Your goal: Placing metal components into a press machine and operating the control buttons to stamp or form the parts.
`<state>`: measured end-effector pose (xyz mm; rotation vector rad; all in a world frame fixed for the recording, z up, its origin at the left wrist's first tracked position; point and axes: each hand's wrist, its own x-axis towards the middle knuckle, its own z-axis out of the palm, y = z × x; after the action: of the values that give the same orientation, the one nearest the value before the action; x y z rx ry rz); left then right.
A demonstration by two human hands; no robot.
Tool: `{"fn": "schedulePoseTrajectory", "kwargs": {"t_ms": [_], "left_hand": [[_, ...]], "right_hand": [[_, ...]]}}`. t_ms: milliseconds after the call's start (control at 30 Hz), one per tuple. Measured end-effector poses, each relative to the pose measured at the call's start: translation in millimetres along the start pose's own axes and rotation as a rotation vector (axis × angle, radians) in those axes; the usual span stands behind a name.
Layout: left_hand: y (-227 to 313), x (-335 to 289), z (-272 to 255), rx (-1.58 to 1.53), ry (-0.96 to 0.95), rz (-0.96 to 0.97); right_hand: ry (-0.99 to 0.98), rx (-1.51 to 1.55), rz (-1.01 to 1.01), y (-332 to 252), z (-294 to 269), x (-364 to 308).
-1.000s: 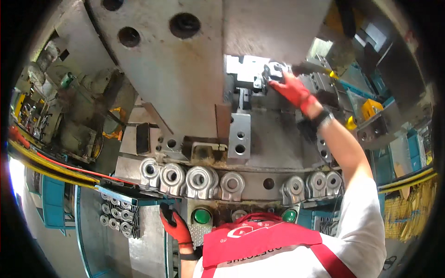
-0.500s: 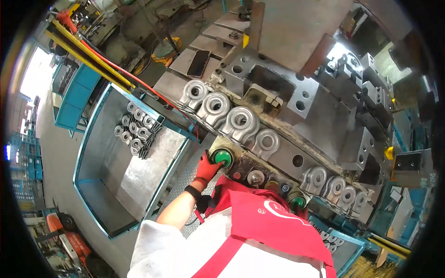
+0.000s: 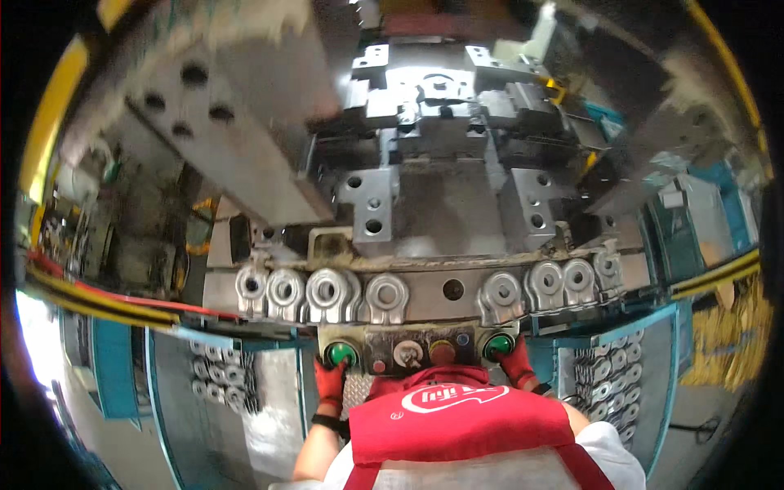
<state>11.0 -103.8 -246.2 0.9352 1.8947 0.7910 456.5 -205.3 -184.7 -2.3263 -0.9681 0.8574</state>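
Touching left button [image 3: 339, 351] with left hand [image 3: 330, 382], right button [image 3: 496, 346] with right hand [image 3: 516, 366]; cannot tell either's finger spread. Flanked by bins [image 3: 175, 388] with stacked ringed parts [image 3: 233, 376] inside.

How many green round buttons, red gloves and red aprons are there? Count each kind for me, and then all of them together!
Green round buttons: 2 (left button, right button)
Red gloves: 2 (one on the left hand, one on the right hand)
Red apron: 1
Total: 5
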Motion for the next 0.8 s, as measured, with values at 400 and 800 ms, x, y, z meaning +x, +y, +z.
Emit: {"fn": "schedulePoseTrajectory", "kwargs": {"t_ms": [400,800], "left_hand": [[19,-7,-6,-0.183,-0.102,-0.132],[93,-31,-29,0.538,-0.185,0.005]], "right_hand": [[0.026,0.216,-0.035,-5,3,-3],[-0.266,-0.216,0.041,-38,-44,-5]]}}
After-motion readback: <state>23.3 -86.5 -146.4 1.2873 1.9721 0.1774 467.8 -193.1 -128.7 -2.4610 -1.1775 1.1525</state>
